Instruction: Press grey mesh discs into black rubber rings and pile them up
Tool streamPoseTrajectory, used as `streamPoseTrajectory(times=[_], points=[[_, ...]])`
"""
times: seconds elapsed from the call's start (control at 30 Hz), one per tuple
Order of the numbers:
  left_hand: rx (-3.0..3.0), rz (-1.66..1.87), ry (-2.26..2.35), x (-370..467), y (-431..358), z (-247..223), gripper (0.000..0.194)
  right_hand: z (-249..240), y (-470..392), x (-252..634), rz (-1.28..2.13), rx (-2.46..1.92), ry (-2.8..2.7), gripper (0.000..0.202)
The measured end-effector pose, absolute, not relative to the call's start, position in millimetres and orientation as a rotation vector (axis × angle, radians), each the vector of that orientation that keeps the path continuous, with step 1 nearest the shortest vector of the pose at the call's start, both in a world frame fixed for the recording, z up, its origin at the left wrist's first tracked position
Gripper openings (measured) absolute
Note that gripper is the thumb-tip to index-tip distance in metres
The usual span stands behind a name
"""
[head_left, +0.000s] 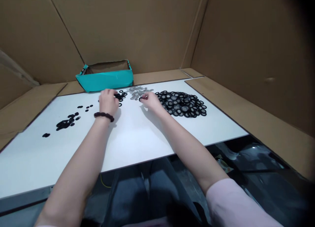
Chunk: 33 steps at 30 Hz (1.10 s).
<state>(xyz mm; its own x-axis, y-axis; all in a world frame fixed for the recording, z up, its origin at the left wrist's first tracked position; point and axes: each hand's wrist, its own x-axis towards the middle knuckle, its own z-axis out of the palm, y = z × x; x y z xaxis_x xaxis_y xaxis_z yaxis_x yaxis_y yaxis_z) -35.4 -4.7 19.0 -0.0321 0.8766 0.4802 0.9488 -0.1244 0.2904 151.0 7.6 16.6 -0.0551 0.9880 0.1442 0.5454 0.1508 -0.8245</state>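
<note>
Near the back of the white board, my left hand hovers over or touches a small heap of black rings. Its fingers are curled but apart, and nothing clearly shows between them. My right hand pinches a black ring between thumb and fingertips. Just behind it lie scattered clear-grey discs. To the right spreads a large pile of black rings with grey centres. Small solid black discs lie in a loose group on the left.
A teal box with an open top stands behind the white board. Cardboard walls enclose the back and sides. The board's front edge runs above my lap, with dark objects below at the right.
</note>
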Motion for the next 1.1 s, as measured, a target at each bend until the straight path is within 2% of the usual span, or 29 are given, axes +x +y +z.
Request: streamPoseTrajectory(times=[0.03, 0.17, 0.33, 0.6, 0.9, 1.1], points=[[-1.956, -0.871, -2.106, -46, -2, 16, 0.032, 18, 8, 154, 0.626, -1.521, -1.696, 0.003], [-1.811, -0.775, -2.287, -82, 7, 1, 0.034, 22, 10, 169, 0.269, -1.651, -1.646, 0.024], [-1.86, -0.542, -2.405, -95, 14, -8, 0.028, 19, 21, 190, 0.05, -1.797, -1.56, 0.018], [-1.694, -0.717, -2.538, -96, 17, -10, 0.009, 6, 32, 205, -0.025, -2.008, -1.512, 0.021], [-1.7, -0.989, -2.305, -58, 13, 2, 0.02, 7, 25, 188, -0.134, -1.754, -1.644, 0.026], [-2.041, -0.971, -2.03, -9, 2, 6, 0.023, 9, 32, 167, -0.148, -1.72, -1.901, 0.035]])
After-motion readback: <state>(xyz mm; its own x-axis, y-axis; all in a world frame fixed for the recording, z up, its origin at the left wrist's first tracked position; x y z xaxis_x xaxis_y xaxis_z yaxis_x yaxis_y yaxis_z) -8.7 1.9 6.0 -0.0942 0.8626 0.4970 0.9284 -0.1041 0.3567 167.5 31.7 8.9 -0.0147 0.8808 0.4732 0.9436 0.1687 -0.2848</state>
